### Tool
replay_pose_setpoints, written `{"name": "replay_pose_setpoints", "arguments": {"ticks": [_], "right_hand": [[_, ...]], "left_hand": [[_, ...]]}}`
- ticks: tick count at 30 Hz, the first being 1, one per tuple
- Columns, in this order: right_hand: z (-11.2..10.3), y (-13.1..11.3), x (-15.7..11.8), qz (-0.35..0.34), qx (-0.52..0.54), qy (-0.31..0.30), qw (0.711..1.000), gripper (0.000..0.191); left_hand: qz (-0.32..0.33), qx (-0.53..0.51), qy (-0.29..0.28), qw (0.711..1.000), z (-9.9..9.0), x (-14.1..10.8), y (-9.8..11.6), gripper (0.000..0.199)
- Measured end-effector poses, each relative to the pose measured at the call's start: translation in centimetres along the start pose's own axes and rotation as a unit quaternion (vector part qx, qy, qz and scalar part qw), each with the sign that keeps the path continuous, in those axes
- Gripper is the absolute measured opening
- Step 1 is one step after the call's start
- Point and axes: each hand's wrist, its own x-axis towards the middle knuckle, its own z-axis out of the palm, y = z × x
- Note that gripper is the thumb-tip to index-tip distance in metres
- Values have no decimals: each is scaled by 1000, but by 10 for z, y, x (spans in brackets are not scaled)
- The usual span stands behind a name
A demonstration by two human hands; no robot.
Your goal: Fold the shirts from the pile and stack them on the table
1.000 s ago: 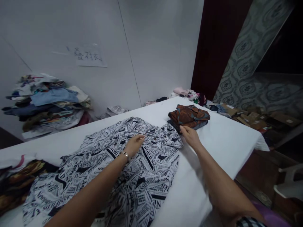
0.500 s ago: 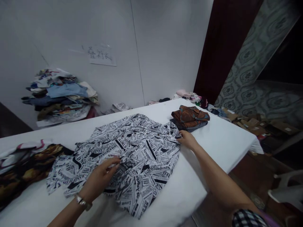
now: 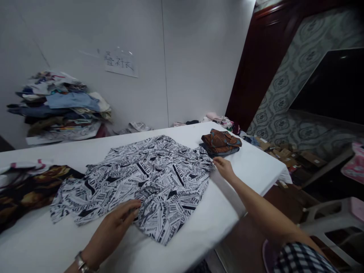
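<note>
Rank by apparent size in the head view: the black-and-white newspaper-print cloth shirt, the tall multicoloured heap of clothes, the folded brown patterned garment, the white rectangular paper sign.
1. Newspaper-print shirt
2. Multicoloured heap of clothes
3. Brown garment and paper sign: too alike to rank.

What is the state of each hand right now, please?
Left hand: at the edge of the newspaper-print shirt; grip cannot be told.
Right hand: closed, pinching the shirt's edge.

Shirt on the bench; garment stack at its two o'clock, loose clothes at nine; beyond the bench, clothes pile at ten, seemingly cartons at three.
</note>
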Motion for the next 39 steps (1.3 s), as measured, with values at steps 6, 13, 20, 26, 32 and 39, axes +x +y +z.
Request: {"name": "replay_pose_setpoints", "arguments": {"ticks": [6,13,20,26,32,39], "right_hand": [[4,1,46,141,-10,-6,990,41],[-3,-13,24,56,-39,-81,994,26],[15,-17,-10,-91,-96,-85,988,13],[13,-8,-10,-131,-51,-87,986,16],[4,7,34,149,13,-29,988,32],[9,0,75,216,131,-65,966,29]], "left_hand": [[19,-3,22,1000,0,-11,2,39],[62,-4,-22,998,8,28,63,37],[243,-84,-65,964,102,137,131,50],[291,14,-115,950,164,173,149,40],[284,75,-111,950,188,185,148,20],[306,117,-97,940,172,185,158,24]]}}
